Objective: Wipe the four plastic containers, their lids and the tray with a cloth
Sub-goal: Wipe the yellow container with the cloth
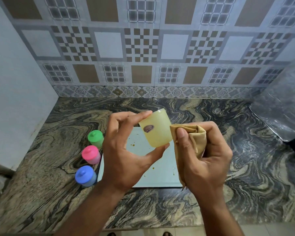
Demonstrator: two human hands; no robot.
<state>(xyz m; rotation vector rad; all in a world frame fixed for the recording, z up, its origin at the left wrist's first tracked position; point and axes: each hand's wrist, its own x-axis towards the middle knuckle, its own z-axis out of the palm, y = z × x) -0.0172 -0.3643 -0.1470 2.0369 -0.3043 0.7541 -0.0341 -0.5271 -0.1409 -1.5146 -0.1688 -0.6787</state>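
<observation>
Holding the lidless pale-yellow translucent plastic container [156, 129] above the white tray [160, 174], left hand [124, 150] pinches rim and base; right hand [204, 155] grips bunched tan cloth [189, 133] touching its right wall; judged light, smooth, slippery.

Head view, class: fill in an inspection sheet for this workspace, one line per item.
Surface: marbled stone counter.
Job's things: yellow cup held up, no lid on it; green jar, pink jar, blue jar lidded, left of the crumb-spotted tray.
Clutter: foil sheet at right.
Hands: left hand holds the cup; right hand grips the cloth.
Cables: nothing seen.
Surroundings: tiled wall.
</observation>
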